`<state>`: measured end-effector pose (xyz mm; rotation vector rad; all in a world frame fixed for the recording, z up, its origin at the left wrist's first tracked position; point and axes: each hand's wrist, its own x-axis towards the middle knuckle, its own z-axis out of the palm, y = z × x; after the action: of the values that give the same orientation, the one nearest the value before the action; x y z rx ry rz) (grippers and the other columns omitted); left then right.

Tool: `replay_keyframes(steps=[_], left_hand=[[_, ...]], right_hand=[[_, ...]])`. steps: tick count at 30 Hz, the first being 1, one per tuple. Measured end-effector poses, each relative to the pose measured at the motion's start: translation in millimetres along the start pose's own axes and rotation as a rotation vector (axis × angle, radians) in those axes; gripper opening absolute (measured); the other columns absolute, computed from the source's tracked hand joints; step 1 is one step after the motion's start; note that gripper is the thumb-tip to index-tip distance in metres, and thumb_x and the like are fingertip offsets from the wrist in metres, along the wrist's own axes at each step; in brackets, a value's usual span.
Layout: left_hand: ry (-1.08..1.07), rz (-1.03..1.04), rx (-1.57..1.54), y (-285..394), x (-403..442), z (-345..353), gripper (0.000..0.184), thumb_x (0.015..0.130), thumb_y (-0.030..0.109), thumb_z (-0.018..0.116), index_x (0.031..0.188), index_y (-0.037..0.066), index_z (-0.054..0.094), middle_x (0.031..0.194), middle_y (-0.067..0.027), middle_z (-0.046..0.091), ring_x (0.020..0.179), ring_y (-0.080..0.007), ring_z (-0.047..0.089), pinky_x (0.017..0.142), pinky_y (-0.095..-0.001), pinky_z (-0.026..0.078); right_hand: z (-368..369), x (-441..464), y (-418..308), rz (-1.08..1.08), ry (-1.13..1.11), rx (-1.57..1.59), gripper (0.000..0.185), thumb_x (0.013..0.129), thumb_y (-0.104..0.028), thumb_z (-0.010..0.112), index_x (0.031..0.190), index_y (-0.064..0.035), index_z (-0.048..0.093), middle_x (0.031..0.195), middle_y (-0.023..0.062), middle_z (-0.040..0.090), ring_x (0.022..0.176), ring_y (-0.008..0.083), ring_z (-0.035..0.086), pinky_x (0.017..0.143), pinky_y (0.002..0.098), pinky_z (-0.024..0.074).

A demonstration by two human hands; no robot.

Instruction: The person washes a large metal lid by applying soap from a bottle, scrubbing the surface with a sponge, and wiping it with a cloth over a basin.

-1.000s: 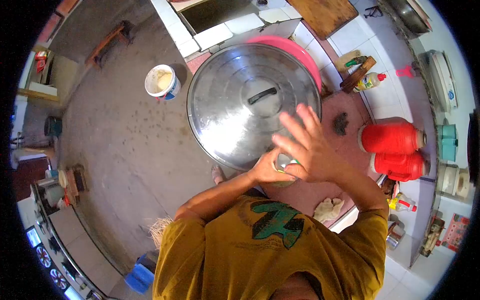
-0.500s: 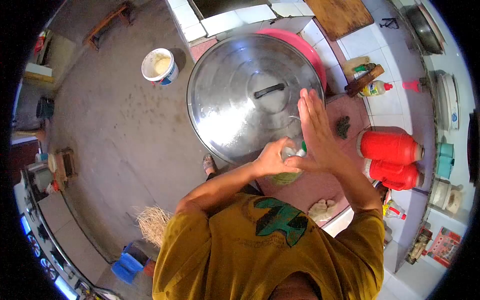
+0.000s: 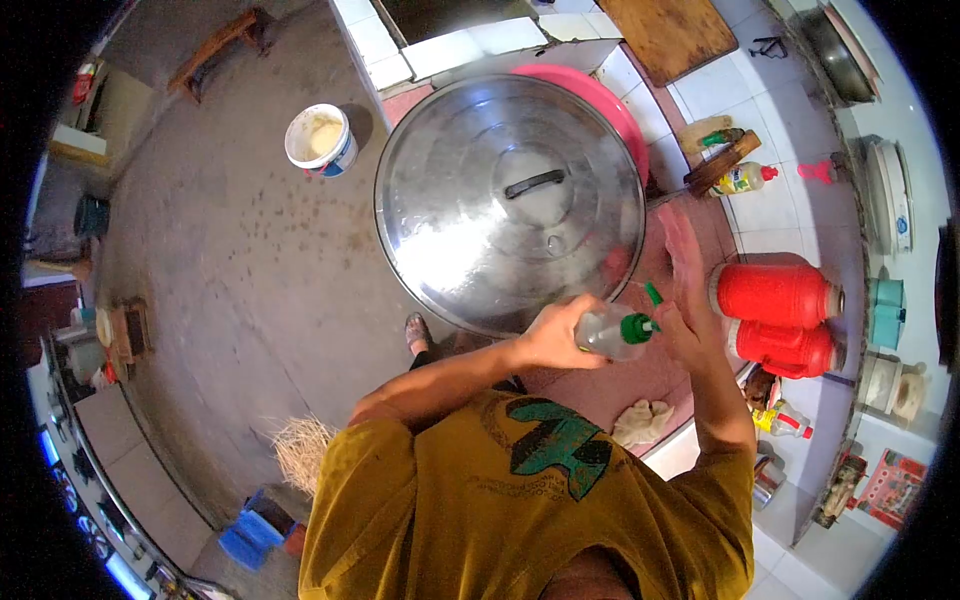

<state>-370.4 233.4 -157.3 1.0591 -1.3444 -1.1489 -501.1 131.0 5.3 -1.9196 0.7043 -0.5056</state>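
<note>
To handle the clear bottle point(image 3: 602, 337) well, we should support its body evenly and press only lightly, since the plastic looks thin and might spurt if squeezed. Our left hand point(image 3: 558, 333) wraps round that body; our right hand point(image 3: 689, 298) has its fingers stretched out and its thumb near the green cap point(image 3: 635, 328), and we cannot tell whether it pinches the small green piece point(image 3: 653, 293) there. The bottle is held tilted just beyond the near edge of the steel lid point(image 3: 460, 200), see-through, with 1 pale tip on its cap.
</note>
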Motion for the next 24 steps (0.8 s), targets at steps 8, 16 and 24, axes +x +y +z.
replay_keyframes(steps=[8, 16, 24], left_hand=[[0.033, -0.009, 0.046, 32.9, -0.9, -37.6, 0.073, 0.059, 0.031, 0.09, 0.118, 0.003, 0.057, 0.106, -0.0142, 0.065, 0.101, -0.0247, 0.065, 0.089, -0.0352, 0.05], [0.1, 0.054, 0.191, 35.2, 27.6, -114.7, 0.069, 0.058, 0.027, 0.088, 0.114, 0.001, 0.056, 0.106, -0.014, 0.064, 0.101, -0.026, 0.063, 0.091, -0.0361, 0.048], [0.046, 0.1, 0.093, 15.2, 60.6, -153.5, 0.071, 0.057, 0.023, 0.089, 0.116, 0.002, 0.056, 0.107, -0.0133, 0.064, 0.102, -0.0255, 0.062, 0.092, -0.035, 0.047]], right_hand=[[23.1, 22.4, -34.5, -0.057, 0.13, 0.629, 0.08, 0.091, -0.014, 0.048, 0.155, -0.0012, 0.003, 0.16, 0.0204, 0.016, 0.149, 0.0291, 0.014, 0.119, 0.0405, 0.0126], [38.3, 91.6, -25.0, -0.081, 0.152, 0.262, 0.063, 0.104, -0.02, 0.04, 0.155, -0.0035, 0.008, 0.156, 0.0193, 0.026, 0.142, 0.0249, 0.027, 0.114, 0.0357, 0.0223], [45.9, 144.5, -20.6, 0.113, 0.239, 0.159, 0.063, 0.102, -0.013, 0.04, 0.155, -0.0032, 0.007, 0.154, 0.0223, 0.027, 0.142, 0.0273, 0.029, 0.113, 0.0351, 0.026]])
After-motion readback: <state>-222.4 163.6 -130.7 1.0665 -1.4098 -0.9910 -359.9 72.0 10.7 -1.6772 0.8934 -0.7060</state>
